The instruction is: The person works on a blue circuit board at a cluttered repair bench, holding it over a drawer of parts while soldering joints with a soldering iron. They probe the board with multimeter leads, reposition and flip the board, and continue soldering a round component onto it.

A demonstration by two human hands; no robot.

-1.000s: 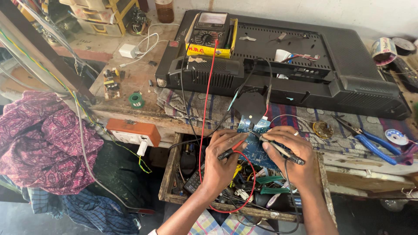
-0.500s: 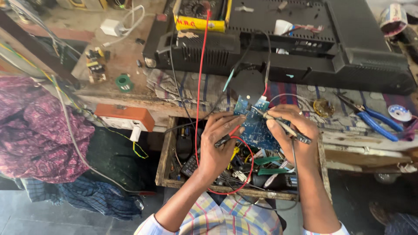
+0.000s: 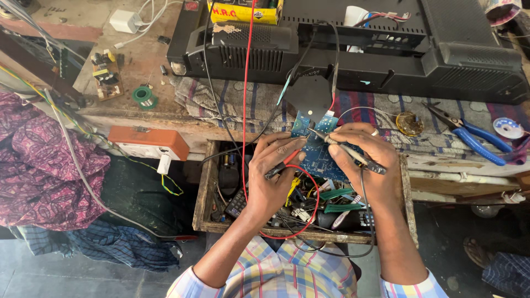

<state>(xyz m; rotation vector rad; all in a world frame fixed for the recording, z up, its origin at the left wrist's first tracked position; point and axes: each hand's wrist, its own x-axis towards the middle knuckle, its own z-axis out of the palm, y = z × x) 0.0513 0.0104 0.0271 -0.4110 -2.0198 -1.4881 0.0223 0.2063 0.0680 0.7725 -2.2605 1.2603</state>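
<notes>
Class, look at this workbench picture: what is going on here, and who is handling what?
A person holds a blue circuit board over an open wooden drawer of parts. The left hand grips a red-tipped probe, the right hand a black probe, both tips at the board. A red lead runs up to a yellow multimeter on a black television back. Blue pliers lie to the right.

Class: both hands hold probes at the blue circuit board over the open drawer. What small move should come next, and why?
Probably bring the red probe in the left hand onto the blue circuit board: the right hand already has the black probe tip on it, while the red one lies short.
</notes>
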